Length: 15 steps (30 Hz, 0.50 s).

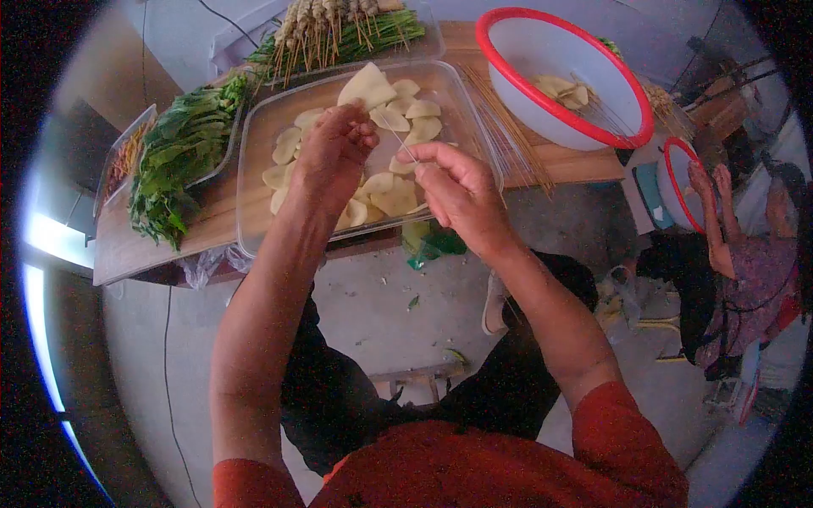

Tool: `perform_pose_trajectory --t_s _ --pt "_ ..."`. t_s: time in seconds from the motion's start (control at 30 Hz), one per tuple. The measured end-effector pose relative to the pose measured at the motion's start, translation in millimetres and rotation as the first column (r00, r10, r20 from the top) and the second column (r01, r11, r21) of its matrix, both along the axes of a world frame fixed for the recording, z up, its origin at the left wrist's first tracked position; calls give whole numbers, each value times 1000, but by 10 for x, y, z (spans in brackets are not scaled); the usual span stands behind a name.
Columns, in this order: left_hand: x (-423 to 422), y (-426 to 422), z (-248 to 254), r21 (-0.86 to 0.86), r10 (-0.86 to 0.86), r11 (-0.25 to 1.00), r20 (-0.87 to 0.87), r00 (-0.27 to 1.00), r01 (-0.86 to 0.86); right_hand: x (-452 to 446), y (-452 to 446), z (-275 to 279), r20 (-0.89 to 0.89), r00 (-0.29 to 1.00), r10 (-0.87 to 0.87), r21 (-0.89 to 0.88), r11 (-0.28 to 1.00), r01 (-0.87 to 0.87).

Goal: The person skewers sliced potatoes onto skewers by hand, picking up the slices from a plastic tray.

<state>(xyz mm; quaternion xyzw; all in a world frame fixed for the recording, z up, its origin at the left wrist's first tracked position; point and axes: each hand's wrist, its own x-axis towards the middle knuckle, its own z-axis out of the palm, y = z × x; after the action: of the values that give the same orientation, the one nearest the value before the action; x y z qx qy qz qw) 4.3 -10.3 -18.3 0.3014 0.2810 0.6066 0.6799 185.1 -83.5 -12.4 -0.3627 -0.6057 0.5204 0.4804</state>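
My left hand (pixel 339 140) is closed on a pale yellow slice (pixel 367 87), held up by its lower edge above the clear tray (pixel 246 182). To its right, my right hand (pixel 457 188) pinches a thin skewer (pixel 396 135) between thumb and fingers; the skewer slants up and left toward the slice. Whether its tip enters the slice is too small to tell. Beneath both hands, several more pale slices (pixel 394 196) lie spread in the tray, some overlapping.
Loose skewers (pixel 508 127) lie right of the tray, beside a red-rimmed basin (pixel 533 102) holding skewered slices. Leafy greens (pixel 182 144) are at left, skewered food (pixel 318 30) behind. Another person (pixel 749 271) sits at right near a second basin (pixel 677 182). A small stool (pixel 419 372) stands below.
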Motion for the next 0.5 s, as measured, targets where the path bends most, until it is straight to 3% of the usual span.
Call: perform_pose_trajectory --t_s 0.23,0.37,0.5 --pt "39 -22 -14 53 -52 997 -123 991 59 14 21 -10 14 999 -41 0 999 41" --pt "49 -13 -21 89 -66 993 -97 993 74 5 7 1 -45 999 -18 -44 999 16" --pt "119 -123 92 42 6 999 -112 994 -2 35 37 -15 -86 996 1 -71 997 -7"
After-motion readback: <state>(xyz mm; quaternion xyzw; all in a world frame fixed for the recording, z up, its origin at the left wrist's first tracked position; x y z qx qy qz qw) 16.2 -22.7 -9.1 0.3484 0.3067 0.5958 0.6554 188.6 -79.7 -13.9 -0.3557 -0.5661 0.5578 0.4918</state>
